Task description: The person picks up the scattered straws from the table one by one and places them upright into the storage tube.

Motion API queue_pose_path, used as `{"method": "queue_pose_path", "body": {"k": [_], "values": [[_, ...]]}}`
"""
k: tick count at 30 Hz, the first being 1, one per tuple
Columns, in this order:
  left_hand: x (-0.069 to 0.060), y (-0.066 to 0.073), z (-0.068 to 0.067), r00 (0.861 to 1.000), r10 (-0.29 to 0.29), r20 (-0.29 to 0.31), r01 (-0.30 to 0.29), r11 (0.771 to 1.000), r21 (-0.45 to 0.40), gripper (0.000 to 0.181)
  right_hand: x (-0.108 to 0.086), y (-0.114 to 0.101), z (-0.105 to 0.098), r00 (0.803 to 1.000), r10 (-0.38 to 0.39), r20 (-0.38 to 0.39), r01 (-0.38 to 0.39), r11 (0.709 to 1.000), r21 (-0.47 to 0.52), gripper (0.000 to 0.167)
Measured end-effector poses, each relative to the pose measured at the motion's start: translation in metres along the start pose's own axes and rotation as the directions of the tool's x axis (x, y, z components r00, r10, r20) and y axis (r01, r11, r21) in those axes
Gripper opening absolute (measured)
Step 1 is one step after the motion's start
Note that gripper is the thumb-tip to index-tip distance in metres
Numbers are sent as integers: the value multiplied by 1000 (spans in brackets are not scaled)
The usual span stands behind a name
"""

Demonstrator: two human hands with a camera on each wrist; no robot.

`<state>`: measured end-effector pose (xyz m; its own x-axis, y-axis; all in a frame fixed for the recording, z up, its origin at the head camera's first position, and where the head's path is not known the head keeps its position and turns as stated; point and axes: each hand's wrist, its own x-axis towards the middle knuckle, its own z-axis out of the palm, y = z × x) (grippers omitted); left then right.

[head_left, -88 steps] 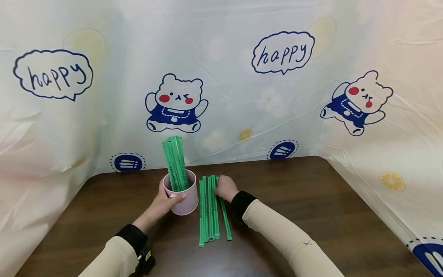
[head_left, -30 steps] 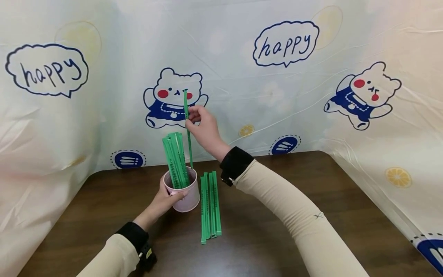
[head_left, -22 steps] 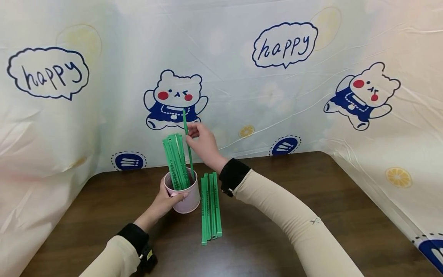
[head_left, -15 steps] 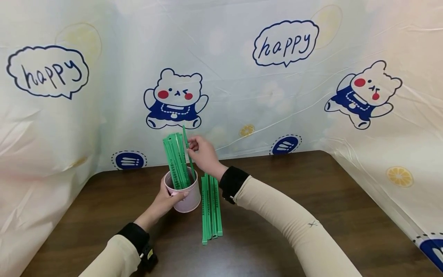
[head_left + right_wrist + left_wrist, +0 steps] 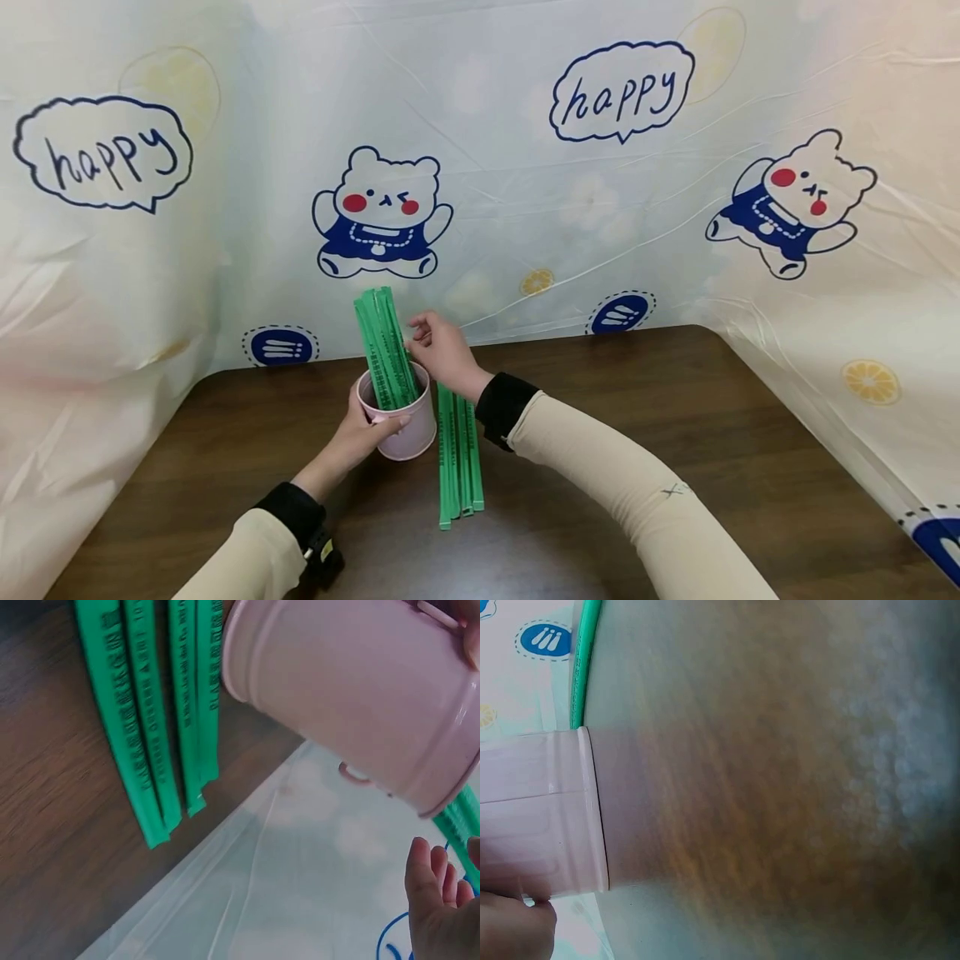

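My left hand (image 5: pixel 358 435) grips a small pink metal bucket (image 5: pixel 407 435) standing on the table, its thumb against the near side. Several slim green wrapped sticks (image 5: pixel 382 350) with dark printed characters lean upright in the bucket. Just right of their upper part is my right hand (image 5: pixel 444 354), fingers loosely bent and nothing held. The right wrist view has the right hand (image 5: pixel 442 915) with its fingers apart from the sticks at the bucket's mouth. More green wrapped sticks (image 5: pixel 459 471) lie side by side right of the bucket, their far ends hidden by the right hand.
The dark brown wooden table (image 5: pixel 637 433) reaches back to a pale printed curtain (image 5: pixel 510 208) with bears and "happy" bubbles. Curtain folds also hang at both sides.
My right hand lifted one green wrapped stick from the row, lowered it into the bucket and let it go among the others. The left hand has stayed on the bucket.
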<state>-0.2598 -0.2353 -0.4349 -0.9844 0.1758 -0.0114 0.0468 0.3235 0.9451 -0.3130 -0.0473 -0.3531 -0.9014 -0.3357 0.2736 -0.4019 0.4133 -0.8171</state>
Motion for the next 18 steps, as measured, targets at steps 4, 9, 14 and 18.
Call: {"method": "queue_pose_path", "body": {"k": [4,9,14,18], "values": [[3,4,-2,1000,-9,4,9,1000,13,102,1,5,-12,1000,26,-9,-26,1000,1,34],[4,6,-2,1000,-23,12,23,999,23,103,3,17,-23,998,47,-42,-47,999,-6,32],[2,3,0,1000,-22,1,22,999,25,102,-3,43,-22,994,97,-40,-99,994,-51,29],[0,1,1,1000,-22,-1,22,1000,18,101,-12,67,-16,976,216,-1,-214,969,-122,31]]}}
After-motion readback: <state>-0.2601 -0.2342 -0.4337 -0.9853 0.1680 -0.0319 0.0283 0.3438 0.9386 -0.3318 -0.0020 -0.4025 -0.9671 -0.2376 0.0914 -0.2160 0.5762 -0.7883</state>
